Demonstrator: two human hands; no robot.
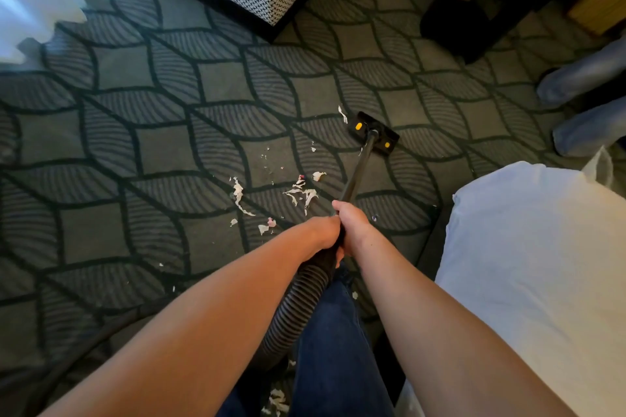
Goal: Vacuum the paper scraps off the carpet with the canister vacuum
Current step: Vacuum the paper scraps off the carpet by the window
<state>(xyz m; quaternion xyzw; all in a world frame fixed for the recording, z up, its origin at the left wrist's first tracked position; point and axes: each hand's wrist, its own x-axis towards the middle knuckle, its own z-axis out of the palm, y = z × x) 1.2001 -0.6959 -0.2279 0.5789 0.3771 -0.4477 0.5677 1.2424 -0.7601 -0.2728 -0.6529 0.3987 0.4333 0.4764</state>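
A person's left hand and right hand grip the slim black vacuum wand side by side, fingers of both curled tightly around the tube, the right hand slightly farther along it. The wand slopes away to a flat black floor head with two yellow buttons, which rests on the dark grey leaf-patterned carpet. One torn white paper scrap lies just beside the head's left end. Most of the white and pink paper scraps lie scattered on the carpet to the left of the wand, between the head and the hands. A ribbed black hose curves back from the hands past a dark blue denim leg. White bedding sits to the right.
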